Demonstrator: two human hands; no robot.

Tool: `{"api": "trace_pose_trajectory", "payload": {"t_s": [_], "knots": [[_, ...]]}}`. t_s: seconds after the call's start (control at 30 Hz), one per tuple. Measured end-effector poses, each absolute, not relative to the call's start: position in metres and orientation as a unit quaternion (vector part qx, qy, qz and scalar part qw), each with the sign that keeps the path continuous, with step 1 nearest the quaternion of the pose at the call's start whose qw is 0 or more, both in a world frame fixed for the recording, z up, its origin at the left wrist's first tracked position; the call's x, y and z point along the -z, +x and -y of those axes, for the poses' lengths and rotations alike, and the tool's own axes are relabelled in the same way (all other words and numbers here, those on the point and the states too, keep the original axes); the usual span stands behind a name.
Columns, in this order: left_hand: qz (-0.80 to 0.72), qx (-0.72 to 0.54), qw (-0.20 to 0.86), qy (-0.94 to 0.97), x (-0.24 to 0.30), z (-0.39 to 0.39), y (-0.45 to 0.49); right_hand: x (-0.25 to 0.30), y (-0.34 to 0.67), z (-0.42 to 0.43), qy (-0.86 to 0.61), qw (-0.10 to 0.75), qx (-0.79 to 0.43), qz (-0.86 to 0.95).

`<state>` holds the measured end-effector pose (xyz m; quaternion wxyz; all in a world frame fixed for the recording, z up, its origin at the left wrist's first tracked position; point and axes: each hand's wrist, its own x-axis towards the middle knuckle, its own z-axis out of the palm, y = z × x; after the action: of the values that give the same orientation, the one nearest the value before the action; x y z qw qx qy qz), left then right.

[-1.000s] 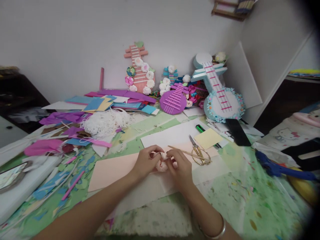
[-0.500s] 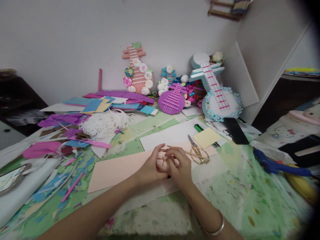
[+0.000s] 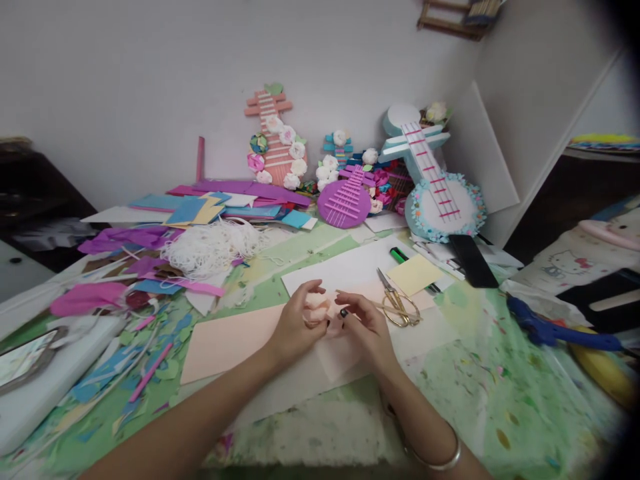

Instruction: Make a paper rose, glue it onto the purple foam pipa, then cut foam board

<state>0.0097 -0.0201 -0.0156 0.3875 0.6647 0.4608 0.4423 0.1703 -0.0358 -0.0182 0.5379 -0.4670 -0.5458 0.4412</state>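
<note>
A pale pink crumpled paper flower rests in the curled fingers of my left hand. Just to its right, my right hand is apart from the flower, its fingers bent and spread from the thumb. I see nothing held in it. Beneath both hands lie a flat pale pink paper sheet and translucent paper. Gold-handled scissors lie right of my right hand, with a thin wooden stick across them.
Behind stand a pink paper lute, a purple one and a light blue one. White string and paper scraps cover the left. A blue glue gun, black phone and yellow notepad are at right.
My hands have moved apart from being cupped together. The flower has shifted slightly left and up with my left hand, while my right hand has let go of it and drawn back right.
</note>
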Motion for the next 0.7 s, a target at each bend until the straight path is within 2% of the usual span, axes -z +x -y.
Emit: {"api": "trace_pose_trajectory", "payload": {"t_s": [0.1, 0.2, 0.33, 0.53, 0.7], "knots": [[-0.433, -0.447, 0.334, 0.708, 0.0151, 0.0181, 0.0087, 0.0200, 0.1662, 0.0369, -0.436, 0.524, -0.493, 0.540], [-0.398, -0.440, 0.315, 0.741, 0.0154, 0.0173, 0.0093, 0.0231, 0.1618, 0.0379, -0.424, 0.527, -0.494, 0.547], [-0.359, -0.449, 0.353, 0.738, 0.0156, 0.0189, 0.0089, 0.0244, 0.1606, 0.0385, -0.443, 0.530, -0.453, 0.564], [-0.393, -0.442, 0.496, 0.636, 0.0109, 0.0198, 0.0062, 0.0168, 0.1635, 0.0411, -0.443, 0.533, -0.328, 0.642], [-0.371, -0.477, 0.460, 0.650, 0.0111, 0.0161, 0.0064, 0.0175, 0.1628, 0.0415, -0.452, 0.540, -0.316, 0.636]]}}
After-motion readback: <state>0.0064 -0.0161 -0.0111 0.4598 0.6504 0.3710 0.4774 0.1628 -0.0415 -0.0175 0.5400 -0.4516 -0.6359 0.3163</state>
